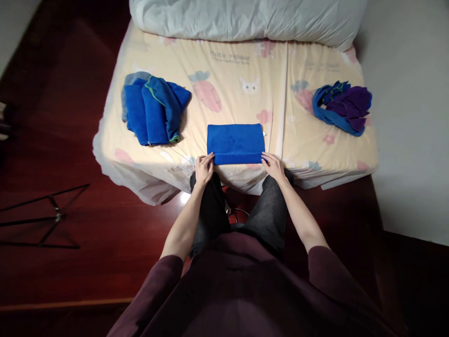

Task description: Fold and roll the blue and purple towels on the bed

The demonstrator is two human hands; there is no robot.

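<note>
Far left: a black, thin-legged stand [58,217] rests on the glossy dark red floor [115,252]. Next, on the pale yellow bedsheet printed with carrots and rabbits [245,110], lies a loose pile of blue fabric with green edging [152,112]; how many pieces it holds cannot be made out from above.

Left hand [204,169]: closed, fingers pinching the near left corner of a rectangular, bright blue cloth of plush-looking fabric [235,138]. The cloth lies flat at the middle of the bed's near edge, well apart from the pile.

Risks (judgement): uneven pull between the hands could skew the cloth; a slipped corner could let its fold spring open. Being so close to the bed's edge, it could also slide off under a tug toward the body. Creases in the sheet beneath might ruck it.

Appearance: even blue, faintly mottled on top, sides fairly straight. A narrow folded band [238,158] runs along the near edge; a small white tag [264,134] sticks out at right.

Right hand [274,165]: closed, pinching the near right corner, so the band is held at both ends.

Far right: a crumpled heap of purple and blue fabric [351,107], near the pale wall [414,140].
</note>
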